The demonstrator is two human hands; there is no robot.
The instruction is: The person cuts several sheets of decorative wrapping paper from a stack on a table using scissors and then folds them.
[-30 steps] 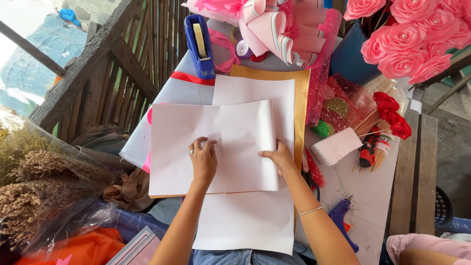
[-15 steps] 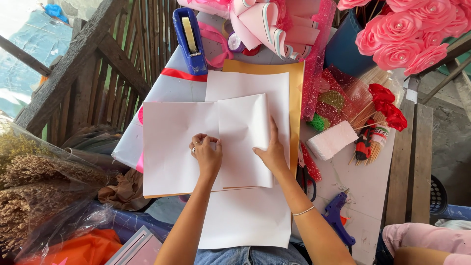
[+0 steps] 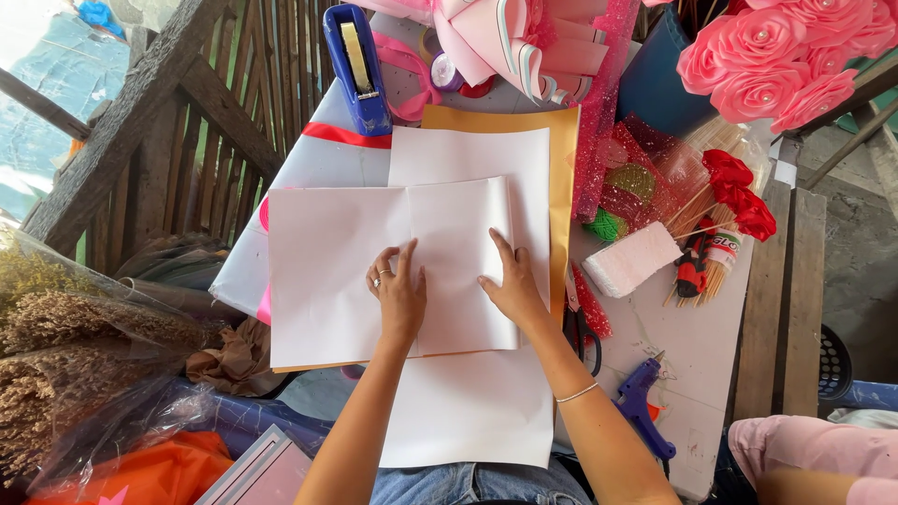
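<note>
— Head view, looking straight down: what under the hands?

— Folded white sheet (image 3: 393, 271), lying across a longer white sheet (image 3: 468, 411) and a tan sheet (image 3: 564, 187), all on the cluttered table (image 3: 702, 346). Fold line running up the middle, right flap turned over.

— Left hand (image 3: 399, 295)?

— Flat on the folded sheet just left of the fold, fingers stretched and close together, pressing down; ring on one finger. Nothing gripped.

— Right hand (image 3: 513, 285)?

— Also flat, fingers spread a little, resting on the right flap near its edge, index pointing up the sheet. Nothing gripped; thin bracelet (image 3: 577, 393) at the wrist. Hands near each other, not touching.

— Around the paper?

— Blue tape dispenser (image 3: 356, 65) at the top, just above a red ribbon strip (image 3: 337, 136). Pink paper roses (image 3: 786, 56) top right. White foam block (image 3: 632, 259) right of the tan sheet, beside red roses on sticks (image 3: 739, 201). Blue glue gun (image 3: 641, 402) lower right, near the right forearm. Scissors (image 3: 582, 327) partly hidden under that arm. Dried grass in clear wrap (image 3: 65, 337) at far left.
</note>
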